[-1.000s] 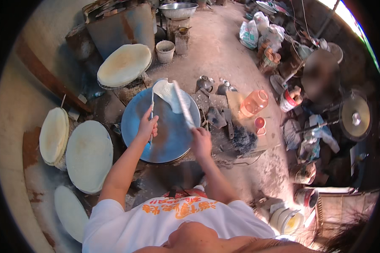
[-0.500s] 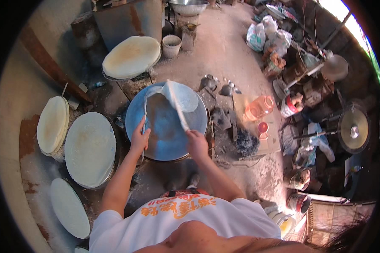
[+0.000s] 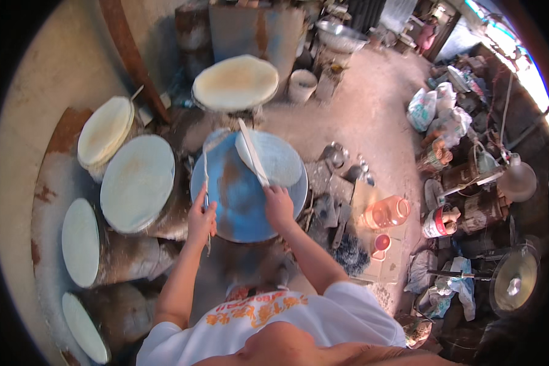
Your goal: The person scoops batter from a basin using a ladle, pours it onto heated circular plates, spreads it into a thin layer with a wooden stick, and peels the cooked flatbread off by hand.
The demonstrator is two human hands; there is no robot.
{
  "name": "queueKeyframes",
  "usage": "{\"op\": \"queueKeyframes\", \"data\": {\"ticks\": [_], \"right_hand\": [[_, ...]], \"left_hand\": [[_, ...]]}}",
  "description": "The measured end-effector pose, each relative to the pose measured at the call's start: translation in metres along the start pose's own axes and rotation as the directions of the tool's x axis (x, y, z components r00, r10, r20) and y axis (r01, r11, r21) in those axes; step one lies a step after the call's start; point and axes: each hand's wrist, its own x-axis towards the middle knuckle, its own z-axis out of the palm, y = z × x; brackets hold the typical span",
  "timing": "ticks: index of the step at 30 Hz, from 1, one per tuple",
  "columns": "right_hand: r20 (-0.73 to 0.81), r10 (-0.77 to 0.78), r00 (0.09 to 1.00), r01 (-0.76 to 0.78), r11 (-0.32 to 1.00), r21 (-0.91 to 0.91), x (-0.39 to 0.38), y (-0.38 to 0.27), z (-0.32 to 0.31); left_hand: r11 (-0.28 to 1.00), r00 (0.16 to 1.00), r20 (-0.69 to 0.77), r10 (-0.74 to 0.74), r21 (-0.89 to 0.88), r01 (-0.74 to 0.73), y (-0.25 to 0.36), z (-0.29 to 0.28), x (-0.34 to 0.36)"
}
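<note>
My right hand (image 3: 279,208) is closed around a long flat pale stick (image 3: 252,151), which slants over a round blue-grey griddle (image 3: 250,222). A thin whitish sheet of batter or flatbread (image 3: 283,163) lies under and right of the stick, on the griddle's far right part. At the griddle's left edge my left hand (image 3: 200,221) is closed on a thin stick-like tool (image 3: 207,198) whose exact kind I cannot make out. From its upper end a pale narrow strip (image 3: 212,145) runs toward the far rim. A brown patch marks the middle of the griddle.
Stacked round flatbreads (image 3: 235,82) rest beyond the griddle. More pale discs on drum-like stands (image 3: 137,183) line the left side. To the right are a board with an orange translucent jug (image 3: 387,212), a red cup (image 3: 381,243) and a dark brush (image 3: 352,255). Bags (image 3: 445,119) lie farther off.
The view has shifted, so the surroundings sit differently. The pale strip that arched between the two tools at the far side now hangs lower, nearer the left tool. Both hands keep their grip.
</note>
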Motion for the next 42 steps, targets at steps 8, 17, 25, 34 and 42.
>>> {"op": "queueKeyframes", "data": {"ticks": [8,17,25,34,42], "right_hand": [[0.001,-0.262,0.965,0.255,0.938,0.236,0.004,0.031,-0.040],[0.077,-0.209,0.975,0.191,0.963,0.190,0.016,0.064,-0.033],[0.121,-0.303,0.945,0.281,0.945,0.166,0.077,0.092,-0.063],[0.350,-0.574,0.740,0.266,0.728,0.632,0.043,0.072,-0.061],[0.334,-0.610,0.719,0.382,0.748,0.543,0.047,0.081,-0.049]], "left_hand": [[1.000,0.987,-0.163,-0.019,-0.026,0.015,-0.007,0.037,-0.066],[0.994,0.998,-0.056,0.021,-0.102,-0.027,0.010,0.104,-0.060],[0.988,0.980,-0.178,0.093,-0.107,-0.114,0.028,0.069,-0.066],[0.999,0.945,-0.325,0.022,-0.033,-0.034,0.023,0.039,-0.091],[0.989,0.917,-0.398,-0.031,-0.144,-0.029,0.026,0.034,-0.092]]}}
